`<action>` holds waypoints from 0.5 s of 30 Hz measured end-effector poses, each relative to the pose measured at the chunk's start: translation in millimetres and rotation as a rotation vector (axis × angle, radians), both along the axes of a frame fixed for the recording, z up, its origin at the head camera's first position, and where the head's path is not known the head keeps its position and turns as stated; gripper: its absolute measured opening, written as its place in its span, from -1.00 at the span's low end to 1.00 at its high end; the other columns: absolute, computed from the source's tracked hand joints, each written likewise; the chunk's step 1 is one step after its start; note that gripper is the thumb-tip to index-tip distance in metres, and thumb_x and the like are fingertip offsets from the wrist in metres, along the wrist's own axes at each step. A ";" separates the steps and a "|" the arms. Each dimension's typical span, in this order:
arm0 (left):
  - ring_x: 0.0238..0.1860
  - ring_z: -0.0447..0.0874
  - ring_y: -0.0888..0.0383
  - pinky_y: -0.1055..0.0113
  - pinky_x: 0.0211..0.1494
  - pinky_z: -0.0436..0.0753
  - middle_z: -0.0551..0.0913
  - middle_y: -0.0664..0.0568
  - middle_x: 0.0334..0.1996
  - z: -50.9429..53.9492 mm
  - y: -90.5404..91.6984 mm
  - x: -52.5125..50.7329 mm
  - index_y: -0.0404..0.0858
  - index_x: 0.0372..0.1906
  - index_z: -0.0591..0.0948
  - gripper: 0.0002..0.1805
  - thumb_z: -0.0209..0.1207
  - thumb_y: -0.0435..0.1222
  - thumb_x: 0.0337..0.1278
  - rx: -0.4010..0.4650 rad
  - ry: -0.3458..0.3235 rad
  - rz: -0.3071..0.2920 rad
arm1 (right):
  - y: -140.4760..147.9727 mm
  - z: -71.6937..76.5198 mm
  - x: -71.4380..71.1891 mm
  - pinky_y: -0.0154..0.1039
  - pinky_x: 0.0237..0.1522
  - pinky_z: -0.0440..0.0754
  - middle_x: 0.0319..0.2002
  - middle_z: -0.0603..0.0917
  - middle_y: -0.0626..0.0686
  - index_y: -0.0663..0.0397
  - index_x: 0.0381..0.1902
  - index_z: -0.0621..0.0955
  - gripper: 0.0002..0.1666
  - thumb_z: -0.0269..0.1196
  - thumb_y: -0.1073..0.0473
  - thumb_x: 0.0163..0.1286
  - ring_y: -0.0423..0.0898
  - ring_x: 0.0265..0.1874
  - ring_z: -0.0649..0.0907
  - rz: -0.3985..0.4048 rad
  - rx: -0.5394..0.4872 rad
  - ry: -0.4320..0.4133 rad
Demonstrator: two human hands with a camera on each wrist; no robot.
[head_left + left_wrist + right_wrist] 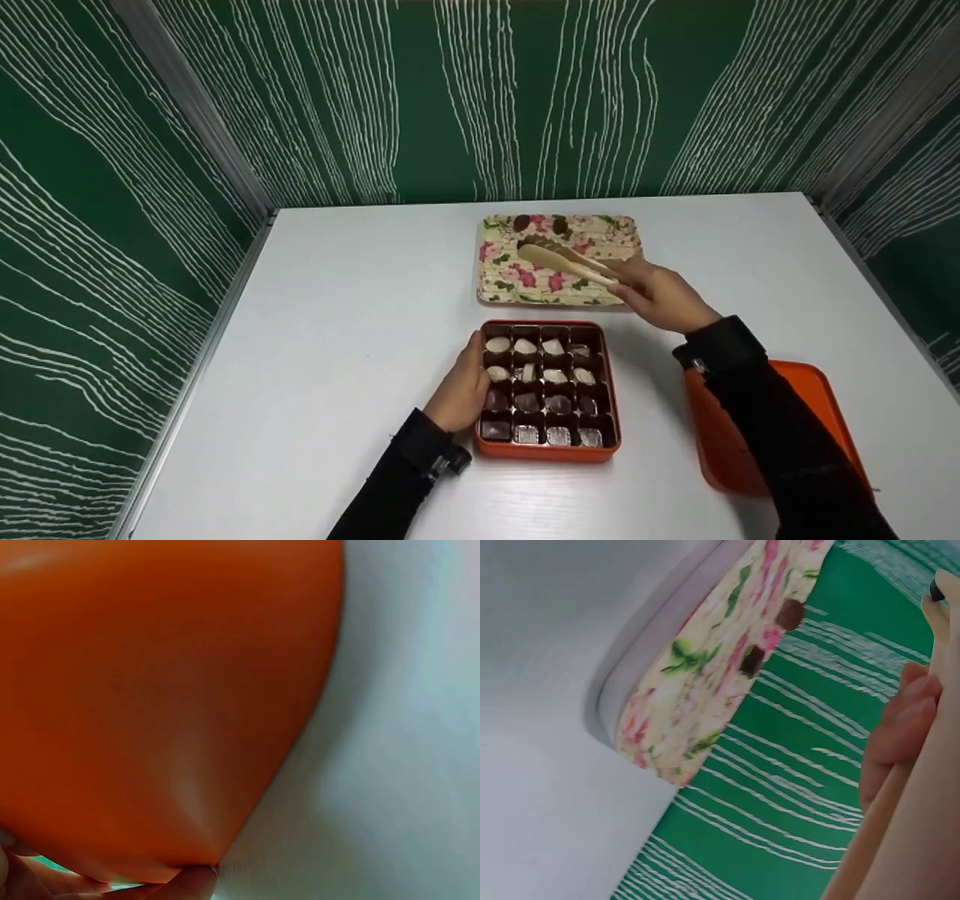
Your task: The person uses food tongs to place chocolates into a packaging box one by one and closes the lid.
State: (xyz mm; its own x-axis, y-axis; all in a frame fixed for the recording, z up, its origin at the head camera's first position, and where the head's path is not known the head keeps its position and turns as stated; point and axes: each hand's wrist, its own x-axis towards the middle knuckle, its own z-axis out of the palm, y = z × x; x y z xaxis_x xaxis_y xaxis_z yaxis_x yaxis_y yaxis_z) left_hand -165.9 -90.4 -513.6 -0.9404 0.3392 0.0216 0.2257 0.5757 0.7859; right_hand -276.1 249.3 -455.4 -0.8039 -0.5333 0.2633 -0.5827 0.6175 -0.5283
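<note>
My right hand [660, 296] grips beige tongs [562, 264] over a flower-patterned tray [495, 283]. A small dark piece [936, 591] shows between the tong tips in the right wrist view. On the tray's far side lie two dark chocolates, a round one [521, 223] and another [560, 225] to its right. My left hand [459, 390] rests along the left side of an orange box [547, 453], fingers fairly straight against its wall. The box has a brown divided insert with white and dark chocolates [527, 403]; some compartments show only silvery, ridged bottoms.
An orange lid or shallow tray [814, 405] lies on the right, partly under my right sleeve [780, 435]. White table [337, 315] surrounds the things. Green panels [420, 105] with white lines stand behind and at the sides.
</note>
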 end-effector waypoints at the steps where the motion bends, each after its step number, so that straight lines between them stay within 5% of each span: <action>1: 0.59 -0.02 -0.24 0.00 0.63 0.07 -0.04 -0.48 0.57 0.4 0.0 0.0 -0.61 0.56 -0.15 -0.31 -0.21 -0.46 0.51 0.001 0.002 0.004 | 0.9 1.2 7.0 -0.21 -0.37 0.34 -0.25 0.62 0.07 0.27 0.41 0.50 -0.49 0.18 0.23 0.57 -0.15 -0.47 0.46 0.024 0.004 0.015; 6: 0.58 -0.01 -0.24 0.00 0.63 0.07 -0.03 -0.47 0.57 -0.9 -0.2 0.4 -0.59 0.57 -0.15 -0.30 -0.20 -0.46 0.50 0.006 -0.008 0.019 | 4.7 7.8 46.9 -0.14 -0.15 0.61 0.16 0.68 0.17 0.16 0.39 0.55 -0.48 0.25 0.21 0.52 0.01 -0.14 0.67 0.122 0.038 0.026; 9: 0.58 0.02 -0.24 -0.01 0.63 0.08 0.00 -0.47 0.56 -1.1 0.6 -0.2 -0.59 0.57 -0.13 -0.30 -0.18 -0.47 0.49 0.003 0.000 0.022 | 10.8 11.3 70.1 -0.26 -0.22 0.64 0.04 0.71 0.03 0.09 0.38 0.57 -0.48 0.28 0.18 0.50 -0.12 -0.23 0.66 0.167 0.052 -0.018; 12: 0.57 0.03 -0.25 -0.01 0.62 0.09 0.01 -0.48 0.55 -0.7 1.0 -0.1 -0.60 0.57 -0.12 -0.30 -0.17 -0.47 0.48 -0.001 0.009 0.018 | 16.9 13.0 89.5 -0.38 -0.44 0.44 -0.18 0.63 -0.17 0.02 0.35 0.61 -0.51 0.30 0.15 0.49 -0.29 -0.46 0.45 0.207 0.078 -0.071; 15: 0.57 0.03 -0.25 -0.01 0.62 0.10 0.01 -0.48 0.56 -1.2 0.6 -0.2 -0.60 0.56 -0.13 -0.30 -0.18 -0.47 0.48 -0.003 0.011 0.014 | 20.4 12.7 103.7 -0.42 -0.44 0.42 -0.26 0.58 -0.26 -0.02 0.31 0.64 -0.53 0.31 0.14 0.48 -0.35 -0.44 0.44 0.248 0.109 -0.110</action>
